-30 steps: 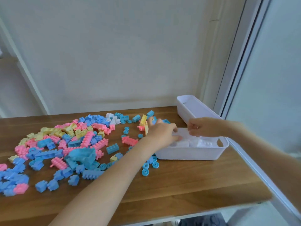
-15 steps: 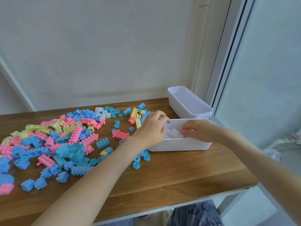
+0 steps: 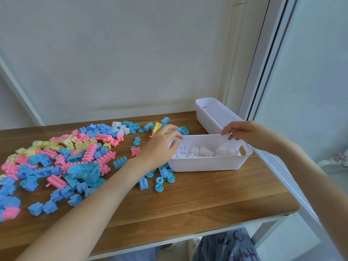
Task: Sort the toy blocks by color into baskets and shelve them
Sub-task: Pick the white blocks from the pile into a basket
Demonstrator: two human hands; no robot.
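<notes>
Sorting in progress, white lot. Item: basket [image 3: 207, 163], white plastic, set toward the table's right edge, part-filled with white blocks [image 3: 199, 152]. Second basket [image 3: 212, 117], same make, at the far right corner; nothing visible inside it.

Right hand [image 3: 243, 131]: fingers pinched on a small white block [image 3: 226, 136] over the basket's far rim. Left hand [image 3: 160, 146]: curled over the basket's left end, thumb on the rim; whether it holds anything cannot be told.

Remaining stock: blue, pink and yellow blocks [image 3: 62, 159] spread loose across the table's left half, with a few white ones [image 3: 121, 129] near the far edge. Blue wheels [image 3: 160, 182] lie just in front of the basket's near left corner.

Handling note: the pinched block should be let go low inside the walls, not dropped from height, so it does not bounce out. The left hand looks placed to steady the basket; it seems worth keeping there, as the basket sits close to the right edge. The white pieces at the far edge appear to be next.

Surface: table [image 3: 207, 200], wood-grain top, white frame beneath. Room: plain pale wall behind, a white frame with frosted panel to the right. No shelf in view.
</notes>
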